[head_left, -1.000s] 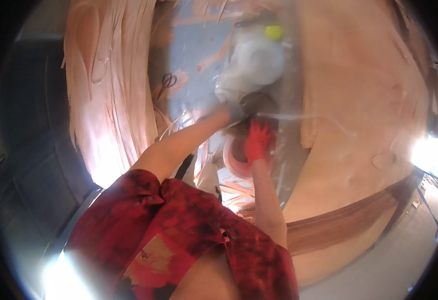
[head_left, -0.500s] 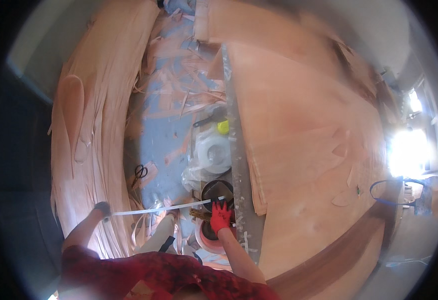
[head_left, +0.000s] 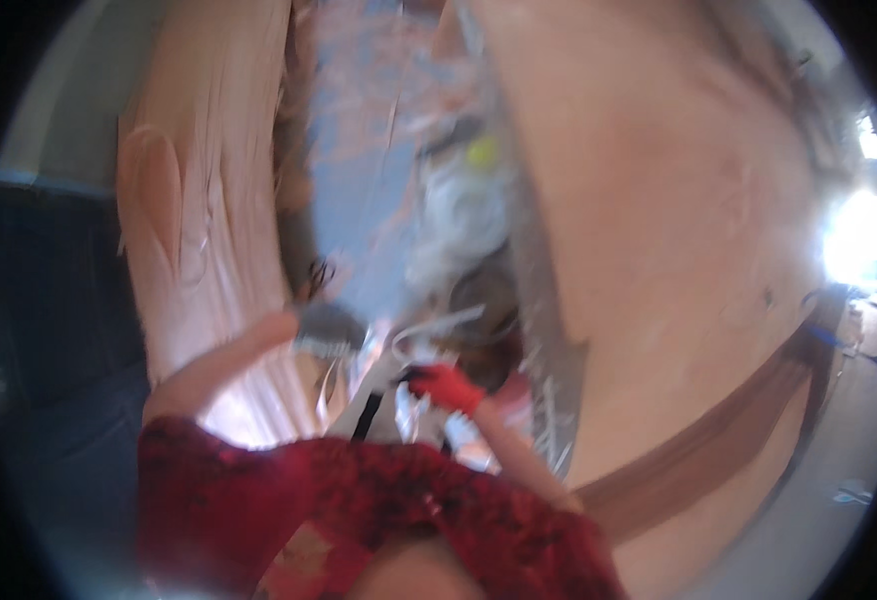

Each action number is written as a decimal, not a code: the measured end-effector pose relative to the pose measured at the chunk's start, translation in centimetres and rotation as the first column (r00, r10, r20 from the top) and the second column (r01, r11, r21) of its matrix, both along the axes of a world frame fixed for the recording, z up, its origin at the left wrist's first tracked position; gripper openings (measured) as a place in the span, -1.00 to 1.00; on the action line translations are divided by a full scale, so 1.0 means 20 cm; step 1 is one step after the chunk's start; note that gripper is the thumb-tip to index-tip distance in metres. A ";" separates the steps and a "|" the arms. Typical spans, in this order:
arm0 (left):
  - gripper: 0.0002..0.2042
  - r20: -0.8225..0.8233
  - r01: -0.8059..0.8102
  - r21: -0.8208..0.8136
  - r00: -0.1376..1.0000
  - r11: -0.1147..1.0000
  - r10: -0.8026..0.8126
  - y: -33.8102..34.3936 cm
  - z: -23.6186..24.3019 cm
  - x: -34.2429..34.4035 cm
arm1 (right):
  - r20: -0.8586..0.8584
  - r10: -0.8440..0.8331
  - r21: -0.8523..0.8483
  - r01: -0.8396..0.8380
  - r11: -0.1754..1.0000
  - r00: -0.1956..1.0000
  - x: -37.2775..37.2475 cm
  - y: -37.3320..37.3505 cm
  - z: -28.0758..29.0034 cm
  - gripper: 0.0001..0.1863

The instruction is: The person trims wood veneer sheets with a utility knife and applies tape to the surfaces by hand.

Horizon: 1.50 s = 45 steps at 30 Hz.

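My left hand (head_left: 331, 330), in a grey glove, is in front of me at the right edge of the veneer pile, smeared by motion, its fingers unclear. My right hand (head_left: 446, 388), in a red glove with dark fingertips, is closed low before my legs. A narrow white strip (head_left: 444, 324), like tape, bends in a loop above it; its lower end reaches the right fingertips, while the other end sticks out to the right. Black-handled scissors (head_left: 321, 272) lie beyond my left hand.
Long veneer sheets (head_left: 194, 230) are heaped at the left. A broad stack of veneer (head_left: 659, 220) covers the table at the right, with a grey edge (head_left: 534, 260). Between them lie veneer scraps, a clear plastic bag (head_left: 459, 215), a yellow object (head_left: 482, 152) and a dark round container (head_left: 489, 290).
My left hand has swung right, away from the pile's near part, and my right hand has come left and nearer me. The strip, stretched between them before, is now looped. The view has shifted.
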<state>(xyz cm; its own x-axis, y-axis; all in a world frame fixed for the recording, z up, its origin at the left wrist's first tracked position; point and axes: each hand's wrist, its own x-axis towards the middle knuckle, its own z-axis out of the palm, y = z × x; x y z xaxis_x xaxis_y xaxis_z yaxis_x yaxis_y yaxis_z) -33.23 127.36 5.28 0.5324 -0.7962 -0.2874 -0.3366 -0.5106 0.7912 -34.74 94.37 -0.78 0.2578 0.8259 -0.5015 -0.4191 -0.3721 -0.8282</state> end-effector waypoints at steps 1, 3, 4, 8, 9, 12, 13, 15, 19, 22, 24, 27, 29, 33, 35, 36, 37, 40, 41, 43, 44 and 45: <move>-0.87 -0.043 0.049 -0.018 0.998 0.999 -0.050 0.01 0.02 0.04 | 0.188 0.062 -0.152 -0.033 0.988 0.980 0.03 -0.09 0.05 -0.73; -0.88 -0.199 0.001 0.229 0.979 0.973 0.046 -0.05 0.19 0.27 | 0.481 -0.056 -0.125 0.131 0.983 0.875 0.06 -0.26 0.07 -0.76; -0.87 0.074 0.049 0.318 0.994 0.947 -0.076 -0.06 0.24 0.37 | 0.635 -0.057 -0.142 0.188 0.972 0.771 0.07 -0.33 0.05 -0.78; -0.65 0.456 -0.716 0.080 0.645 0.693 0.614 0.18 0.31 0.79 | 0.323 -0.615 -0.391 0.694 0.605 0.719 0.18 -0.42 -0.08 -0.70; -0.56 0.782 -0.739 0.059 0.452 0.671 0.429 0.19 0.36 0.85 | 0.350 -0.636 -0.413 0.723 0.554 0.688 0.16 -0.50 -0.28 -0.69; -0.64 0.807 -0.672 -0.056 0.405 0.738 0.430 -0.07 0.11 0.65 | 0.525 -0.679 -0.300 0.858 0.417 0.513 0.17 -0.40 -0.27 -0.65; -0.57 0.673 -0.590 -0.186 0.506 0.786 0.539 -0.19 -0.10 0.52 | 0.612 -0.643 -0.247 0.884 0.398 0.460 0.19 -0.36 -0.27 -0.63; -0.39 0.309 -0.340 0.051 0.900 0.939 0.309 -0.56 -0.13 0.37 | 0.801 -0.516 -0.161 0.939 0.304 0.304 0.17 -0.38 -0.44 -0.59; -0.42 0.564 -0.207 -0.024 0.805 0.978 0.185 -0.98 -0.48 0.15 | 0.842 -0.423 -0.204 0.923 0.325 0.335 0.15 -0.37 -0.51 -0.45; -0.41 0.514 -0.236 -0.044 0.828 0.971 0.225 -1.07 -0.56 0.17 | 0.614 -0.588 -0.354 0.850 0.391 0.526 0.06 -0.39 -0.35 -0.50; -0.40 0.521 -0.275 0.048 0.827 0.960 0.211 -1.04 -0.63 0.16 | 0.847 -0.234 -0.312 0.802 0.509 0.478 -0.11 -0.39 -0.18 -0.57; -0.38 0.539 -0.265 0.110 0.825 0.958 0.167 -1.00 -0.51 0.19 | 0.385 -0.714 -0.422 0.800 0.427 0.585 -0.53 -0.51 0.13 -0.67; -0.37 0.522 -0.226 0.157 0.846 0.961 0.114 -1.00 -0.42 0.23 | 0.265 -0.789 -0.453 0.794 0.405 0.554 -0.84 -0.61 0.42 -0.67; -0.36 0.375 -0.168 0.192 0.923 0.967 0.086 -1.05 -0.31 0.33 | -0.006 -0.926 -0.655 0.698 0.289 0.378 -1.26 -0.96 0.77 -0.75; -0.50 0.422 -0.445 -0.012 0.810 0.895 0.408 -1.04 -0.24 0.32 | 0.008 -0.890 -0.729 0.612 0.306 0.456 -1.32 -1.11 0.89 -0.78; -0.54 0.444 -0.488 -0.061 0.768 0.870 0.462 -1.02 -0.12 0.29 | 0.036 -0.838 -0.775 0.544 0.320 0.545 -1.32 -1.20 0.94 -0.79; -0.59 0.458 -0.521 -0.114 0.728 0.846 0.510 -1.01 0.00 0.26 | 0.059 -0.780 -0.821 0.475 0.317 0.623 -1.34 -1.27 0.97 -0.80; -0.77 -0.216 -0.438 -0.114 0.887 0.892 0.408 -1.18 0.16 -0.09 | 0.301 -0.541 -0.830 0.495 0.258 0.785 -1.42 -1.54 0.98 -0.70; -0.78 -0.471 -0.396 -0.223 0.844 0.891 0.257 -1.27 0.16 -0.27 | 0.401 -0.420 -0.813 0.527 0.248 0.814 -1.32 -1.56 1.06 -0.69; -0.72 -0.731 -0.157 -0.145 0.682 0.977 0.001 -1.63 0.37 -0.57 | 0.516 -0.208 -0.789 0.556 0.262 0.831 -1.33 -1.66 1.08 -0.68; -0.65 -0.772 -0.081 -0.205 0.626 0.975 -0.111 -1.82 0.47 -0.69 | 0.560 -0.185 -0.756 0.590 0.283 0.807 -1.35 -1.69 1.10 -0.67; -0.52 -0.702 -0.072 -0.412 0.661 0.908 -0.266 -2.02 0.38 -0.88 | 0.603 -0.151 -0.726 0.618 0.301 0.783 -1.38 -1.73 1.14 -0.67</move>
